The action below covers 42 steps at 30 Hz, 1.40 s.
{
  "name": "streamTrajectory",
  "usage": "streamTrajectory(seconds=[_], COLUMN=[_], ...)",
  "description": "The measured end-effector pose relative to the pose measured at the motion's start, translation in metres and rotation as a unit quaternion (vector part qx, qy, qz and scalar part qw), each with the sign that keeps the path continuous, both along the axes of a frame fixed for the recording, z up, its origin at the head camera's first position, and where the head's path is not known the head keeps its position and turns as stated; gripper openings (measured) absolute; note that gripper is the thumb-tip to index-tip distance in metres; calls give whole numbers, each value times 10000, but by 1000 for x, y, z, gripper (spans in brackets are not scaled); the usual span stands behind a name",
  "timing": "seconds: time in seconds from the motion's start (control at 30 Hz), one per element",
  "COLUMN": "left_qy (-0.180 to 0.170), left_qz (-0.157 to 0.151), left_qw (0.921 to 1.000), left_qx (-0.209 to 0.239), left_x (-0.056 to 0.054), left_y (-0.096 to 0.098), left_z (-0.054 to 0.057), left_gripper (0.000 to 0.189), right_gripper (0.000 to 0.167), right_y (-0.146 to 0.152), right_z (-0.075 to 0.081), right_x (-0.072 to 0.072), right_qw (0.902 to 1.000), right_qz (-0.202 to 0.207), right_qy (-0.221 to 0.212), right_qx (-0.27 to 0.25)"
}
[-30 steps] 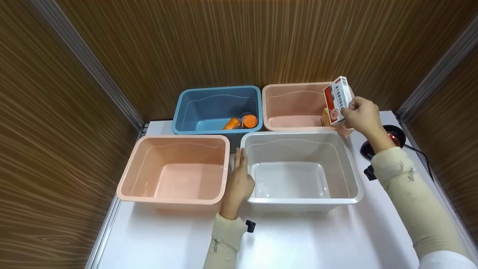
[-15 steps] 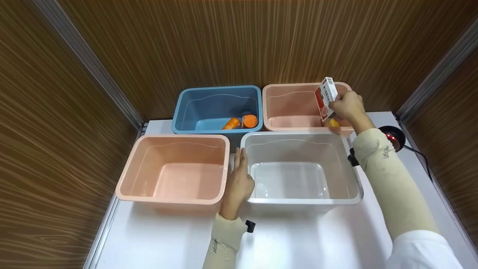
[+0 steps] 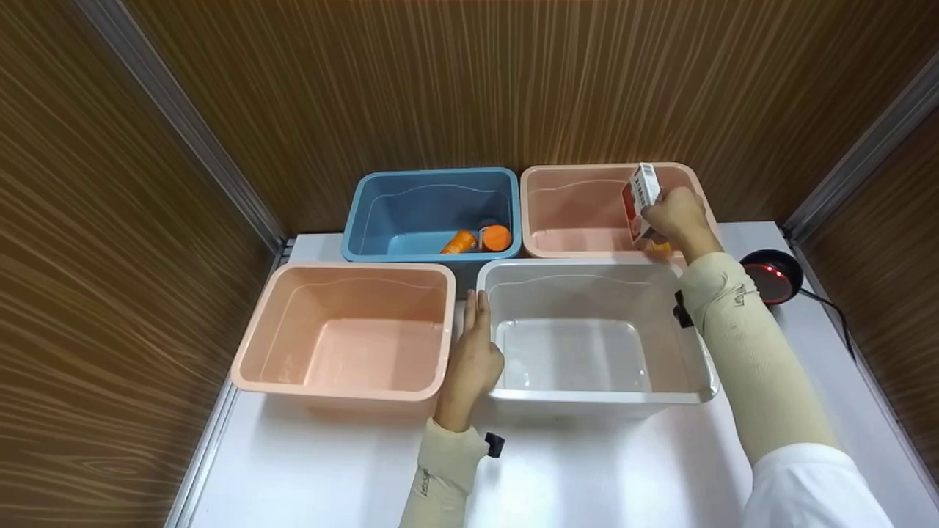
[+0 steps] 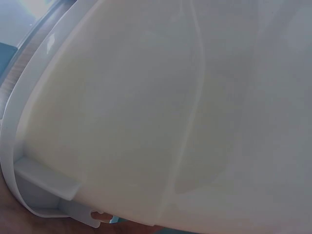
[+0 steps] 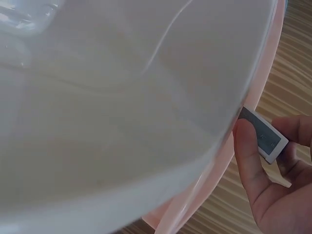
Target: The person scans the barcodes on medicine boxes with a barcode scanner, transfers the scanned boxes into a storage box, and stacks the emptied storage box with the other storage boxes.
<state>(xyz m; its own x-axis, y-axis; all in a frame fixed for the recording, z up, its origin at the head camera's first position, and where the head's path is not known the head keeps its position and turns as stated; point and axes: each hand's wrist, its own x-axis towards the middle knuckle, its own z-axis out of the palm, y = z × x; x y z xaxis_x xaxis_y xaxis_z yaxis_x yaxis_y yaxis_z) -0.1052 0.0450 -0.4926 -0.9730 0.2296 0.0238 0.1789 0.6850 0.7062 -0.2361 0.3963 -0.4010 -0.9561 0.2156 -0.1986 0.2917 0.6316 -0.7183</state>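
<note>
My right hand [image 3: 682,216] reaches over the back right peach bin [image 3: 572,253] and pinches a white and red medicine box [image 3: 641,199]. The box stands tilted, its lower end down inside the bin. A yellow-orange small item [image 3: 662,247] shows below my hand, partly hidden. In the right wrist view, thumb and fingers grip the medicine box [image 5: 267,137] by its edges near the peach rim. My left hand [image 3: 473,363] lies between the front peach bin [image 3: 345,392] and the white bin [image 3: 587,397], straight fingers along the white bin's left rim. That bin's wall [image 4: 122,97] fills the left wrist view.
A blue bin [image 3: 425,257] at the back holds two orange-capped containers [image 3: 477,239]. To the right of the bins is a black round device [image 3: 770,276] with red lights and a cable. Wood-grain panels [image 3: 469,81] enclose the white table [image 3: 557,469].
My right hand has moved left and slightly down with the medicine box, bringing it lower into the back peach bin. My left hand has stayed in place.
</note>
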Motion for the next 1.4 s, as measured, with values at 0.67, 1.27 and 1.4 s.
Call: streamTrajectory(seconds=[0.67,1.27,1.4], left_qy=[153,51,103], left_qz=[-75,-1,-18], left_qw=[9998,10000,9999], left_qx=[-40,34,35], left_x=[0,-14,-16], left_y=[-1,-8,-10], left_z=[-3,-8,-9], left_gripper=[75,75,74], right_gripper=[27,17,18], right_y=[1,-3,-1], right_z=[11,20,2], right_x=[12,78,103], right_qw=[9982,9711,9585], right_qz=[1,1407,1648], right_qy=[19,1216,1462], right_qx=[605,1493,1812])
